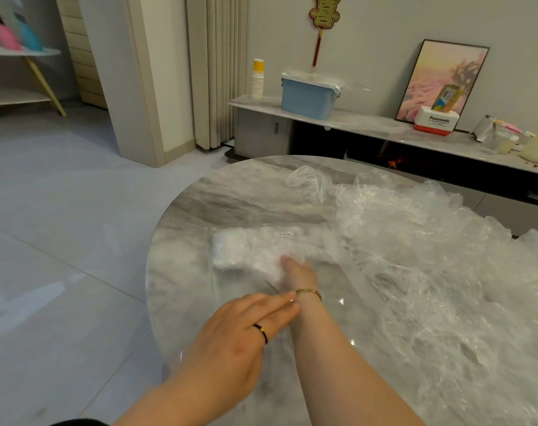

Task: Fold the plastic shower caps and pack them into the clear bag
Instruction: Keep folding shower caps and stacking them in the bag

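Round marble desk (230,195), seen from the near side. Its curved edge runs from the far middle round to the near left, and beyond it lies open tiled floor (61,241). The left part of the desk top is bare. The right half is covered by a loose heap of shower caps (430,241) that reaches the right edge. One crumpled cap (307,182) sits apart at the far side.

The clear bag (249,247) lies flat left of the heap, with white folded caps packed at its left end and a small label on top.

The right hand (298,270) reaches far across the desk to the bag's near right end. A bracelet (309,293) is on the wrist. The fingers are blurred and sunk in the plastic, so its grip cannot be told.

The left hand (240,333) is palm down near the desk's near edge, fingers straight and close together, holding nothing. Its tips are just beside the right wrist, and one finger wears a dark ring (260,332).

A low cabinet (369,124) with a blue box (307,96) stands along the far wall.
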Motion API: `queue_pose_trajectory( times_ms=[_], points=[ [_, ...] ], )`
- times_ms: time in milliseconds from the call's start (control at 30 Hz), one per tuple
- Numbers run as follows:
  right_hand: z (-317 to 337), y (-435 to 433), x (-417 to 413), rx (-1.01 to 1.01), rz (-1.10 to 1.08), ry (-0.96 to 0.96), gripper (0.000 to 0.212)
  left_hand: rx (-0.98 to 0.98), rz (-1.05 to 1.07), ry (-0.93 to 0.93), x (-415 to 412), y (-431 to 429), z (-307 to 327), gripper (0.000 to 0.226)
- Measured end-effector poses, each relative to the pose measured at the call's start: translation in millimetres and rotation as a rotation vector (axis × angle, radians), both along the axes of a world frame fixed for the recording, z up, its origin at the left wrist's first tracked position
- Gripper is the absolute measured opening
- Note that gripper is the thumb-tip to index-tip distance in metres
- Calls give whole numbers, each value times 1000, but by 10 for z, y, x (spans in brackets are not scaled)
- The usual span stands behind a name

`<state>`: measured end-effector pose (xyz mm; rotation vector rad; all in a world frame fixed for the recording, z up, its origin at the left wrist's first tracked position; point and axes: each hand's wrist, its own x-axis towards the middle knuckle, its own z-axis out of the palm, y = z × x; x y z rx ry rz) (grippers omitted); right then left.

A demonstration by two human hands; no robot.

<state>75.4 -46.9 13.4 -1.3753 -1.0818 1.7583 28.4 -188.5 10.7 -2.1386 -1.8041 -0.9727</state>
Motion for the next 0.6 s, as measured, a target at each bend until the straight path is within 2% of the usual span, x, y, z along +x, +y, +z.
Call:
queue_pose_trajectory(
  times_ms=[67, 167, 233, 300, 367, 400, 467, 500, 567, 600],
  points=[
    [20, 63, -26, 5, -69, 22, 10, -16, -54, -9, 15, -46, -9, 57],
    [21, 154, -46, -37, -124, 164, 16, -44, -172, -45, -31, -83, 83, 53],
    [6, 180, -47, -23, -84, 133, 13, -22, -226, -73, -128, -117, 112, 42],
    [-23, 174, -80, -10, -49, 113, 14, -23, -218, -296, -244, -131, 264, 29],
    [-115, 206, -127, -32, -41, 124, 13, -79, -108, -699, -401, 9, 485, 17],
    [-134, 219, -156, -68, -55, 153, 17, -80, -8, -806, -519, 149, 526, 14],
    [-136, 296, -184, -202, -78, 264, 26, -187, 229, -732, -818, 547, 530, 14],
    [-138, 328, -218, -247, -80, 282, 31, -285, 321, -683, -971, 756, 501, 22],
    [-105, 324, -271, -167, 4, 233, 30, -473, 398, -682, -1227, 1089, 350, 39],
    [-158, 330, -298, -58, 60, 249, 25, -558, 408, -704, -1313, 1198, 252, 43]
  ],
)
